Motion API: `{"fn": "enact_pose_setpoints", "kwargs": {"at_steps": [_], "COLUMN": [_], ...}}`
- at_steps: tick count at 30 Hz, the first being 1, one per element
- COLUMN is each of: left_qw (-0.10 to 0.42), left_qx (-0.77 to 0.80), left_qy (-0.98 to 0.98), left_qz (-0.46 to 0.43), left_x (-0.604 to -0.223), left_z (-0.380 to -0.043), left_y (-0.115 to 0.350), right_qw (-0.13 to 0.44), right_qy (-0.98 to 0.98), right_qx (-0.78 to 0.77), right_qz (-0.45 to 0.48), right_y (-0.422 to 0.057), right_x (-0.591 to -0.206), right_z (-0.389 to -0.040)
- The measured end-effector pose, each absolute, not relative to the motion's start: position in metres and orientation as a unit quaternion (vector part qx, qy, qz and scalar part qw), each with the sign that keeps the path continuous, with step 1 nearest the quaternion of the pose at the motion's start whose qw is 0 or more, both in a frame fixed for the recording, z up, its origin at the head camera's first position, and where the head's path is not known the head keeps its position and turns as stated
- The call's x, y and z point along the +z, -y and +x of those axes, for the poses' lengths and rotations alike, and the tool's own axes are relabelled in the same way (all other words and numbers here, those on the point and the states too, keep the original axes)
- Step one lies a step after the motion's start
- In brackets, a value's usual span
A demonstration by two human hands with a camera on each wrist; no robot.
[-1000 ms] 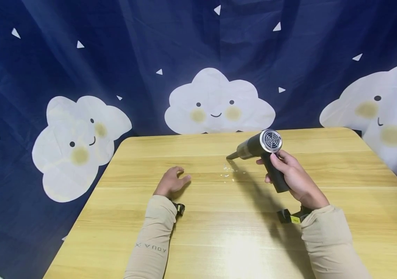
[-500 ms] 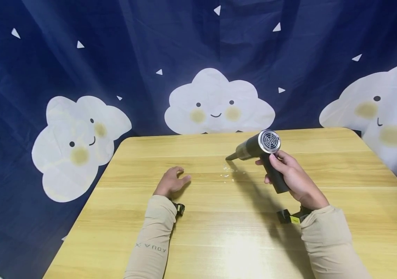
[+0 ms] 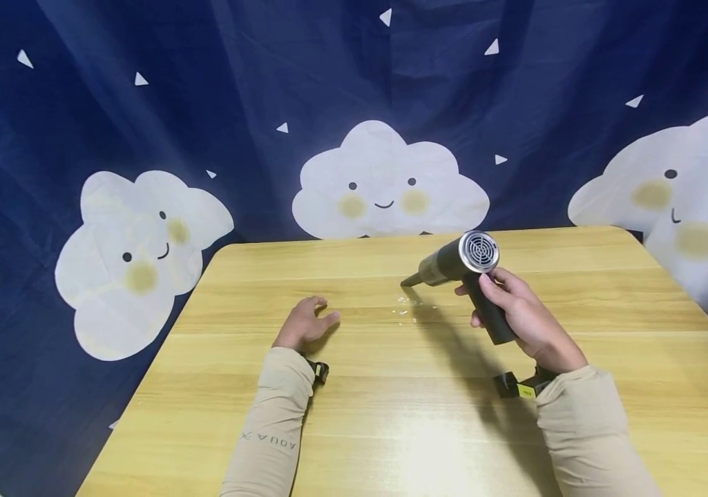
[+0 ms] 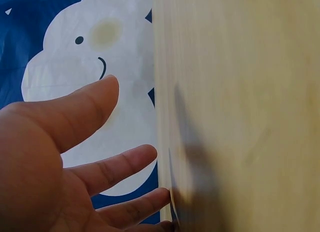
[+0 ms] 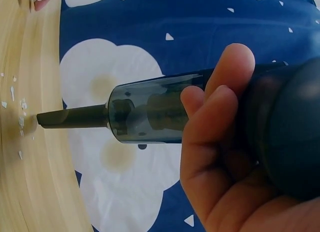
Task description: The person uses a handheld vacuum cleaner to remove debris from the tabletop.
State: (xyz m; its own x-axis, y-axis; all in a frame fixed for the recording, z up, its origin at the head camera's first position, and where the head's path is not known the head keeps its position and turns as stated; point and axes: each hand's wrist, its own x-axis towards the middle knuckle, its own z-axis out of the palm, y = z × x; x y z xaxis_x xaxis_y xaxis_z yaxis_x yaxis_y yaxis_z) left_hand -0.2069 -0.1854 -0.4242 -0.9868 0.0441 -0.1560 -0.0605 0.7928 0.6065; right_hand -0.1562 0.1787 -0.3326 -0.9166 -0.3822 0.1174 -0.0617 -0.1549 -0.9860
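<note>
My right hand [image 3: 530, 317] grips the handle of a black handheld vacuum cleaner [image 3: 453, 264], which has a silver round vent at its rear. Its narrow nozzle [image 5: 75, 117] slants down to the left, with the tip close to the tabletop beside small white scraps [image 3: 403, 307]. In the right wrist view the clear dust cup [image 5: 150, 111] shows, and fingers [image 5: 210, 127] curl round the grip. My left hand [image 3: 307, 323] rests at the table to the left of the scraps, its fingers loosely bent and holding nothing; the left wrist view shows thumb and fingers [image 4: 115, 169] spread apart.
The light wooden table [image 3: 354, 400] has rounded far corners. A dark blue curtain [image 3: 235, 83] with white clouds hangs right behind its back edge. A black wrist camera [image 3: 518, 385] sits under the right wrist, above the tabletop.
The vacuum cleaner's nozzle has shifted very slightly left and down toward the scraps. The left hand has stayed in place.
</note>
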Motion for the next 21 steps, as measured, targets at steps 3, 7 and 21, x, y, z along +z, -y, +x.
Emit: {"fn": "enact_pose_setpoints", "kwargs": {"at_steps": [3,7,21], "left_qw": [0.081,0.083,0.083], "left_qx": [0.321,0.323,0.318], "left_qy": [-0.943,-0.943,-0.944], "left_qz": [-0.003,-0.004,-0.003], "left_x": [-0.4242,-0.4235,-0.4261], "left_z": [-0.2067,-0.2060,-0.2081], "left_y": [0.1856,0.1857,0.1862], "right_qw": [0.110,0.110,0.117], "right_qy": [-0.641,-0.643,-0.645], "right_qx": [-0.740,-0.737,-0.733], "right_qz": [-0.173,-0.176,-0.181], "right_y": [-0.1782,-0.1775,-0.1759], "right_x": [-0.3319,-0.3312,-0.3309], "right_z": [-0.1560,-0.1554,-0.1549]}}
